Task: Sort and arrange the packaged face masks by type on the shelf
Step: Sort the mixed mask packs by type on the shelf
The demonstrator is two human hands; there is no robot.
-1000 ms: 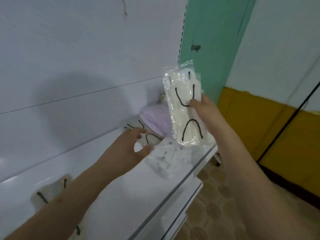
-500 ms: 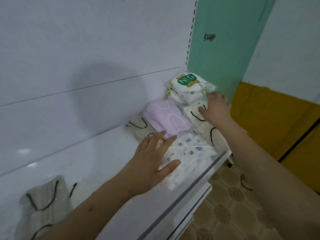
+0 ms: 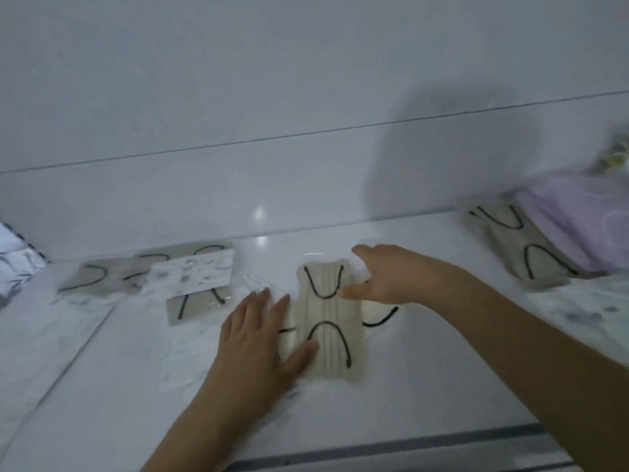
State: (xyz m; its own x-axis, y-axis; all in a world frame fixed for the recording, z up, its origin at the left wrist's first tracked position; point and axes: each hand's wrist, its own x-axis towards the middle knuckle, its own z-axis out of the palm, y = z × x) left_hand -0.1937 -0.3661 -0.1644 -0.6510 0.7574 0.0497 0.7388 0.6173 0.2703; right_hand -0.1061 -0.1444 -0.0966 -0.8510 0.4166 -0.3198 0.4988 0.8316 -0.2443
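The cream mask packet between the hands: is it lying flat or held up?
Lying flat. The cream mask packet rests on the white shelf, both black ear loops facing up, the left hand pressing its edge.

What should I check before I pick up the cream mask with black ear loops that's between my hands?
1. Left hand free: ok, fingers straight, resting on the cream mask.
2. Right hand free: ok, open, holds nothing.
3. Nothing lying on that mask: ok.
4. It lies on another pack: cannot tell, though a loop shows at each side.
5. Matching masks nearby: ok, beige pack to the right.
6. Wrapper sealed: cannot tell, blurred.
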